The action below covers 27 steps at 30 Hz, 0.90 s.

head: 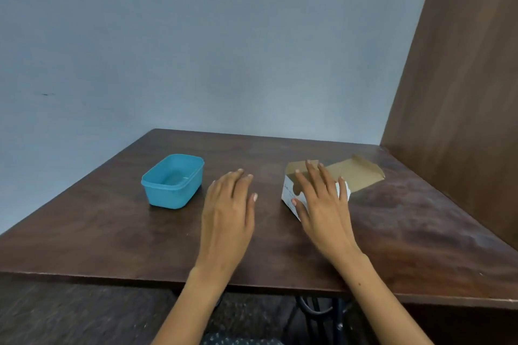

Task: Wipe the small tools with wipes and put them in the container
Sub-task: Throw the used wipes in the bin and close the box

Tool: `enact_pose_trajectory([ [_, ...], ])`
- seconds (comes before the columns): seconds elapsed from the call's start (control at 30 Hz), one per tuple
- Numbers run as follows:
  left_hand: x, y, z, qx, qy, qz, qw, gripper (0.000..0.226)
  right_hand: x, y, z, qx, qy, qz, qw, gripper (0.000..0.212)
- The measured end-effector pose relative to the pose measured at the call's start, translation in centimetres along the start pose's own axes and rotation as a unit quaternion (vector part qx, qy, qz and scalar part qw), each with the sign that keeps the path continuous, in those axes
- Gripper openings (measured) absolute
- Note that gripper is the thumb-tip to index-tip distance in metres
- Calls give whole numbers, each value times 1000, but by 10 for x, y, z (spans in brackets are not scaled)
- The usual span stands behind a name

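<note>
A blue plastic container (172, 180) stands open and looks empty on the left part of the dark wooden table (112, 232). A small white cardboard box (288, 193) with its brown lid flap thrown back sits to the right of centre. My right hand (322, 204) lies over the box with fingers spread and straight, hiding most of its inside. My left hand (228, 210) hovers flat with straight fingers between the container and the box, holding nothing. No small tools or wipes are visible.
A brown wooden panel (459, 92) rises along the table's right side. A grey-blue wall (196, 50) stands behind the table's far edge. A dark metal frame (316, 308) shows beneath the table's near edge.
</note>
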State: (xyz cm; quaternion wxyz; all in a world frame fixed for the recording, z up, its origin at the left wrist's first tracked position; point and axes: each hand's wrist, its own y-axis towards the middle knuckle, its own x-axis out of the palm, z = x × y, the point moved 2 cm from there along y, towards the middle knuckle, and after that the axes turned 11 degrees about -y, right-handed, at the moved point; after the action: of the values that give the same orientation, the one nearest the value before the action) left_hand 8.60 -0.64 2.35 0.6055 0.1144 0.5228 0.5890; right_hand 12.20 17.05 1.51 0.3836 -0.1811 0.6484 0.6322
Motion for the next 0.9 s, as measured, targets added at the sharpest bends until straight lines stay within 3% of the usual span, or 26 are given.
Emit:
enact_pose_trajectory([
  [0.3,31,6,-18,-19,32,-63,997,38,34,10,-6,19,-7,-93,996,61],
  [0.67,34,5,-27,-32,25,-75,996,40,40,23,-15,56,-1,-120,991,57],
  [0.8,20,11,-41,-34,83,-60,994,47,35,20,-16,61,13,-95,994,56],
  [0.9,6,15,-62,-84,141,-62,985,57,37,18,-14,69,-1,-110,992,59],
])
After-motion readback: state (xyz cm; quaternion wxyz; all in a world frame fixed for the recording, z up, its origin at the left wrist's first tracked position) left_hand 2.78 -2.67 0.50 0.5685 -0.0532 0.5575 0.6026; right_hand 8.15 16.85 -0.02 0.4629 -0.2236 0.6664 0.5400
